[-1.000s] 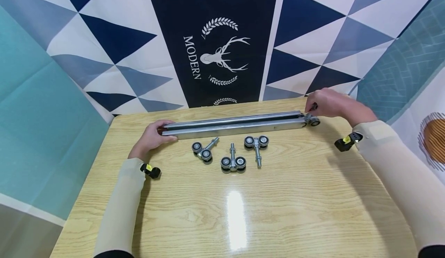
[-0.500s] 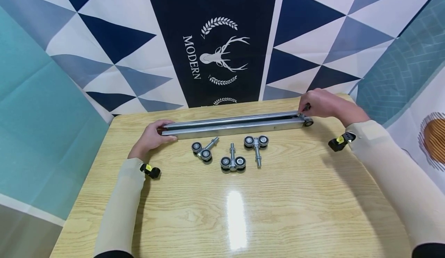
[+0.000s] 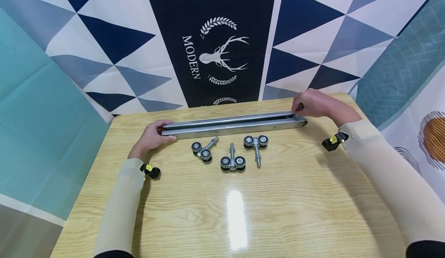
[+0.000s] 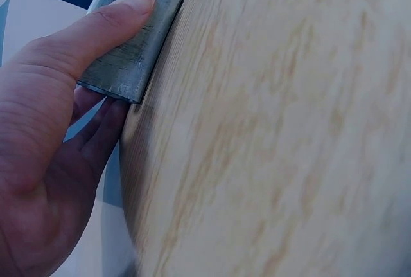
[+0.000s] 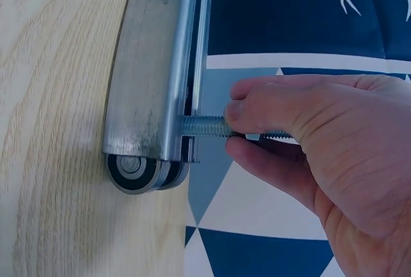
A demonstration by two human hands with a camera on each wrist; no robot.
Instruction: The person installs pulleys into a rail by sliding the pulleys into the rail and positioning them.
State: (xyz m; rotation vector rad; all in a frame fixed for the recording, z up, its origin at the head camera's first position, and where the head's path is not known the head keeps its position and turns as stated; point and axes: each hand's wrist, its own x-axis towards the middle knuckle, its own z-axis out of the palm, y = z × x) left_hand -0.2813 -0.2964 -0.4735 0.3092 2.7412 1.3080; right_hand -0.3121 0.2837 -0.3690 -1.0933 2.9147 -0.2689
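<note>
rail (image 3: 240,129) runs left to right, left fingers (image 4: 104,130) gripping one end, right fingers (image 5: 266,107) pinching an upright bolt (image 5: 204,126)

One table (image 3: 288,200) bore one rail (image 3: 240,128), three loose trolleys (image 3: 206,155) (image 3: 233,167) (image 3: 256,144) at its six o'clock and a fourth trolley (image 5: 133,173) partly inside at three. Two hands showed, left hand (image 3: 149,136) at nine, right hand (image 3: 313,102) at three, plus two cameras (image 3: 153,172) (image 3: 333,141).

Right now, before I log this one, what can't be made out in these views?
- Rest of the roller: right wrist view, hidden inside the rail.
- Gripped stretch of its bolt: right wrist view, covered by the right hand.
- Fingertips of the left hand, thumb aside: left wrist view, behind the rail.
- Any markings on the middle loose roller: head view, too small.
</note>
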